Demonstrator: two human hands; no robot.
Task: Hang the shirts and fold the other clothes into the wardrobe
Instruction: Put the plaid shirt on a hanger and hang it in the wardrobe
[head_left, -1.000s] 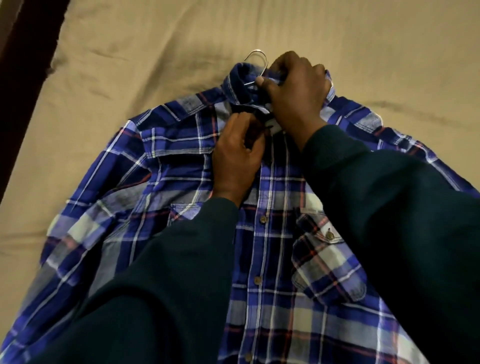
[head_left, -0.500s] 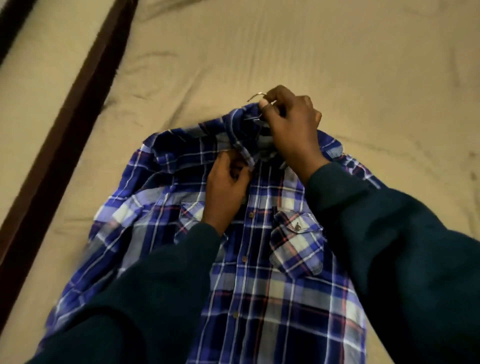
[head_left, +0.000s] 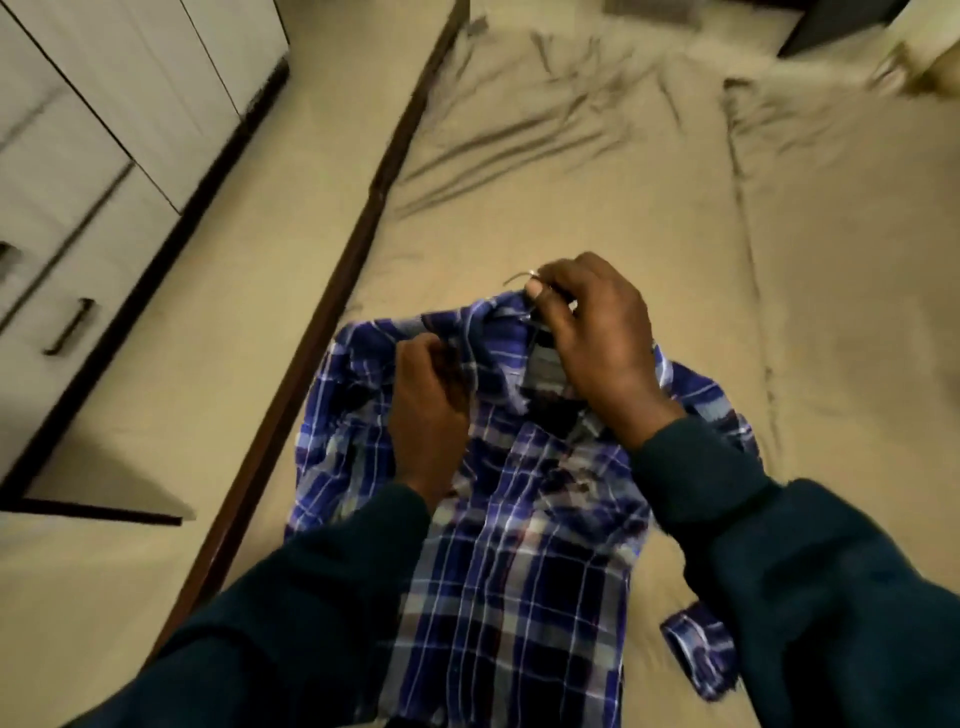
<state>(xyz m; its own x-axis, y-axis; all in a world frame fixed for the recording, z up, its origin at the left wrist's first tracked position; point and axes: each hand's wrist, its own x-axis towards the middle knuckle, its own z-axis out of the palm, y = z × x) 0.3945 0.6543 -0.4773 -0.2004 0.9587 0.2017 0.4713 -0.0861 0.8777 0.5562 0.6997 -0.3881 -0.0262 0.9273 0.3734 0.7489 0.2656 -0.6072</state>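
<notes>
Since the earlier frames the view has been pulled back and tilted up, so the bed edge, floor strip and wardrobe are now seen at left; the plaid shirt (head_left: 524, 519) has been bunched up at its shoulders and collar instead of lying spread flat, with the hands kept at its collar

Plaid shirt is laid front-up on the bed sheet (head_left: 571, 171), close to the bed's left edge, collar toward the far end. Its lower hem is cut off by the bottom of the frame and by both dark sleeves (head_left: 810, 587). One cuff (head_left: 698, 657) is seen lying on the sheet just beside the right forearm

Right hand (head_left: 597, 338) is curled over the collar, thumb and forefinger pinched on the metal hanger hook (head_left: 519, 278); only the hook tip is visible, the rest of the hanger is hidden under fabric and hand. Left hand (head_left: 428, 400) is curled on the shirt front by the left shoulder, fabric gripped; fingertips are hidden in the folds, so exact hold is hard to make out

Whole picture is motion-blurred. Wardrobe (head_left: 88, 171) with a dark handle is seen at far left, doors shut, cut off by the frame. Dark wooden bed frame (head_left: 332, 291) is run diagonally between sheet and floor. Objects at the top right corner are too blurred to tell
</notes>
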